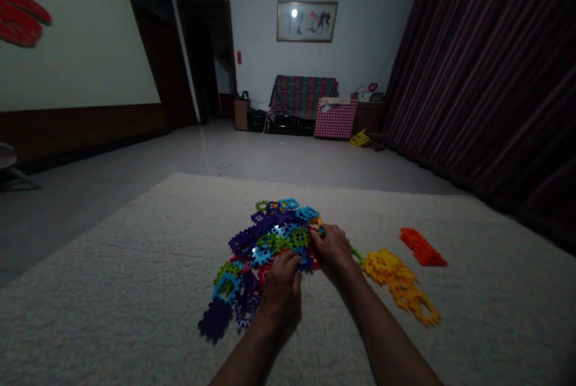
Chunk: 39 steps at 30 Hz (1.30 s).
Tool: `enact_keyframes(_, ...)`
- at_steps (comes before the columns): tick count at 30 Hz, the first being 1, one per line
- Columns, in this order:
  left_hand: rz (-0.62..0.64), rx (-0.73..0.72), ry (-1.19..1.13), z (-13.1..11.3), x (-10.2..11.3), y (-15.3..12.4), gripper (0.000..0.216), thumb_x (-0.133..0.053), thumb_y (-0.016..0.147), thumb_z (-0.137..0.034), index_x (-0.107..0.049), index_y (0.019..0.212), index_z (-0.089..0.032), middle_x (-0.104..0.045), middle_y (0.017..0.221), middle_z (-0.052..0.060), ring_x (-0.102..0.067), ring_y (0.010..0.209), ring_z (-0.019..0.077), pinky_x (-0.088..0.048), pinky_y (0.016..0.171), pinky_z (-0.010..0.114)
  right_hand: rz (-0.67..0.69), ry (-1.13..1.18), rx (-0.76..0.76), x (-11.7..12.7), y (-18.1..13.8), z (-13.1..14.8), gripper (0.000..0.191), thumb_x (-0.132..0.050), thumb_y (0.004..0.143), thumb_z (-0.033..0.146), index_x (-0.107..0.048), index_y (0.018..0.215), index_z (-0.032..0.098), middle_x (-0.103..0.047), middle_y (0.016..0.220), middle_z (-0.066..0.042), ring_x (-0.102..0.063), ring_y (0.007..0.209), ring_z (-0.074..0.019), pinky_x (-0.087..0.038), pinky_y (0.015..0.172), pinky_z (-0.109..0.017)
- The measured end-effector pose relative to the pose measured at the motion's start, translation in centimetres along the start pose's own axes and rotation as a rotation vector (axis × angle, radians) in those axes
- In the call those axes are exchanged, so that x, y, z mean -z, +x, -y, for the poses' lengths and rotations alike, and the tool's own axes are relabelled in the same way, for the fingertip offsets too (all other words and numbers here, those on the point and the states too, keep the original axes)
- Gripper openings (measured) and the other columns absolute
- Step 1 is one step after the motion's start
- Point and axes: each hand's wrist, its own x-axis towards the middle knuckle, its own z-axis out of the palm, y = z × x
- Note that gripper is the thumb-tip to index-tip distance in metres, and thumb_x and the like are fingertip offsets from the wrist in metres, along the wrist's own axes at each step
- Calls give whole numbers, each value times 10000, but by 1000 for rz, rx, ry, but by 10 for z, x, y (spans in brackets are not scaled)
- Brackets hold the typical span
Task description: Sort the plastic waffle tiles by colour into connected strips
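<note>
Both hands are at a mixed pile of toothed plastic pieces [245,241] that lies in the middle of a pale, textured cover [135,254], the two hands near each other but apart. The left hand [284,278] rests at the pile's near edge with its fingers curled down over red and blue pieces; whether it grips one cannot be told. The right hand [333,245] reaches in at the pile's right side, thumb and fingers beside red pieces, and its hold is hidden too. The pile is purple, light blue, green and red, and a dark purple piece [215,319] forms its nearest corner. To the right of the right hand lie a green piece [357,254], then overlapping yellow pieces [390,272], and farther off a row of orange pieces [422,247]. Any moulded lettering on the pieces is too small to make out. Across the room, a framed picture [308,21] carries dark and reddish marks, too small to read as writing. A small red strip [239,57] by the doorway is likewise illegible, and a bold red shape [18,17] on the left wall is cut off by the view's edge. Beneath the frame stand a plaid drape [303,96] and a red-and-white checked cloth [335,120], with a yellow bag [359,138] on the floor beside them, any print on it unreadable.
</note>
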Motion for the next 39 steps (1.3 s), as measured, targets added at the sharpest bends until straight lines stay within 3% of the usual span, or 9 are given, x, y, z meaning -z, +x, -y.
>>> enact_keyframes(6, -44, -23, -6, 1, 2, 1, 373, -494, 796, -13, -660, 1077, -194, -681, 1125, 85, -625, 1061, 224, -539, 965, 416, 46, 49, 11, 10, -5, 21, 402, -488, 922, 507, -739, 919, 193, -724, 907, -140, -668, 804, -234, -445, 691, -299)
enact_keyframes(10, -98, -17, 16, 1, 2, 1, 401, -475, 768, 10, -665, 1057, -194, -683, 1112, 81, -620, 1062, 221, -535, 964, 415, 42, 155, -66, 14, -7, 26, 417, -419, 958, 487, -729, 851, 230, -737, 818, -87, -666, 732, -203, -407, 626, -273)
enact_keyframes(16, -110, -14, -10, -4, 5, 3, 381, -460, 771, 0, -667, 1025, -194, -694, 1032, 72, -626, 987, 207, -541, 909, 382, -86, 86, -21, 0, -29, 29, 228, -501, 921, 317, -688, 924, 186, -713, 916, -103, -644, 824, -212, -407, 725, -292)
enact_keyframes(22, -121, -42, 2, -12, 22, 13, 361, -447, 770, -22, -671, 989, -202, -702, 959, 66, -634, 934, 204, -530, 869, 346, -185, 144, 71, -5, -51, 38, 189, -461, 943, 243, -639, 959, 183, -692, 948, -81, -605, 876, -210, -376, 792, -309)
enact_keyframes(27, 28, 98, 167, -5, 30, 76, 324, -460, 828, -79, -701, 1018, -180, -725, 951, 66, -662, 894, 186, -522, 872, 305, -173, 169, 56, -1, -50, 39, 186, -466, 942, 218, -644, 983, 181, -686, 960, -70, -599, 873, -199, -353, 788, -302)
enact_keyframes(33, 272, 282, 430, 26, -3, 173, 372, -478, 872, -140, -682, 1171, -223, -714, 1140, 71, -648, 1074, 188, -480, 953, 261, -143, 152, 7, 0, -48, 41, 188, -485, 943, 212, -656, 1012, 179, -687, 963, -61, -605, 879, -190, -339, 789, -291)
enact_keyframes(39, 280, 387, 484, 66, -37, 203, 396, -477, 873, -158, -622, 1241, -155, -644, 1264, 138, -582, 1207, 221, -443, 1019, 283, -162, 154, 9, 0, -49, 41, 193, -496, 941, 210, -658, 1039, 175, -686, 966, -63, -611, 906, -195, -348, 824, -290)
